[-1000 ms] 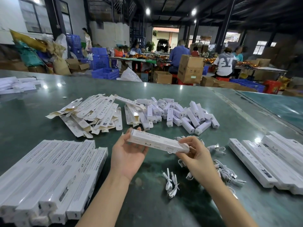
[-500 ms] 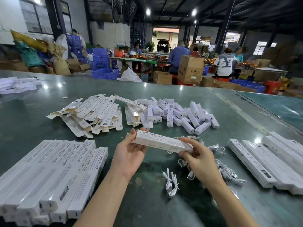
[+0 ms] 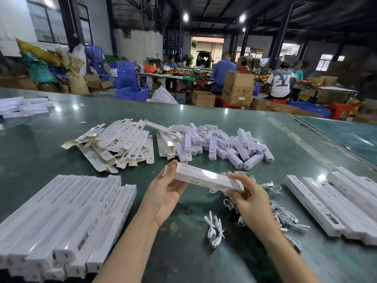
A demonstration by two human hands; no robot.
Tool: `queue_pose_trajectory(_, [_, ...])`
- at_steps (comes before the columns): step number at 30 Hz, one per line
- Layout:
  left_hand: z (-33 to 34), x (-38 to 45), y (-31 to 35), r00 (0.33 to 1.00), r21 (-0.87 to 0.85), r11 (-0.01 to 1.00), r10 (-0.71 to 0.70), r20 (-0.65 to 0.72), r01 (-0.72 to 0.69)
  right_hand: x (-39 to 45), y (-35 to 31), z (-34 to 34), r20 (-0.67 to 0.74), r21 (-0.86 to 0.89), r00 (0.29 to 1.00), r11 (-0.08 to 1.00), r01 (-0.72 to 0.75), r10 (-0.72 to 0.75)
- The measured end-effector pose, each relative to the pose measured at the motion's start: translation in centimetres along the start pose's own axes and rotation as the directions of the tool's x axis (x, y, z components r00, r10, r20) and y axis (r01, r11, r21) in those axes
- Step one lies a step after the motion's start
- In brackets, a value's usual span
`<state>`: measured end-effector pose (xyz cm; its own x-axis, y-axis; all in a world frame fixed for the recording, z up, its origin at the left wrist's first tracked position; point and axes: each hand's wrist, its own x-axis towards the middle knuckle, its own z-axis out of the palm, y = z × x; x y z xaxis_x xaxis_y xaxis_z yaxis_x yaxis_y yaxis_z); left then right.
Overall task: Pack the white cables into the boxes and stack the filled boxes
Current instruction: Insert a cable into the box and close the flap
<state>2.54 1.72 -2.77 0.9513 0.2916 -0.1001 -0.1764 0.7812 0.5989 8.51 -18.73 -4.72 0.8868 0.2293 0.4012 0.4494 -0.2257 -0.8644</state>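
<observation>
Two bare forearms came up from the bottom edge, each ending in a hand; the left hand (image 3: 166, 198) and the right hand (image 3: 252, 203) wore no gloves, rings or bands; no sleeve showed above either wrist, and no watch sat there; the fingernails were short and unpainted; the fingers were slim.

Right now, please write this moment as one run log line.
left hand: holds box | right hand: holds box | cables: on table
</observation>
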Motion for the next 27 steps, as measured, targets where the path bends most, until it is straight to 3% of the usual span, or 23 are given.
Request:
queue_pose_trajectory(9, [0.0,0.4,-1.1,0.999,0.238,0.971,0.033,0.008,-0.034,-0.2,-0.7,0.1,-0.020,-0.258,0.981,0.949,0.179,-0.190])
queue_pose_trajectory(27, [-0.2,0.1,-1.0,0.977,0.293,0.937,0.211,-0.032,-0.193,-0.1,-0.2,0.0,0.028,-0.282,0.978,0.937,0.206,-0.206])
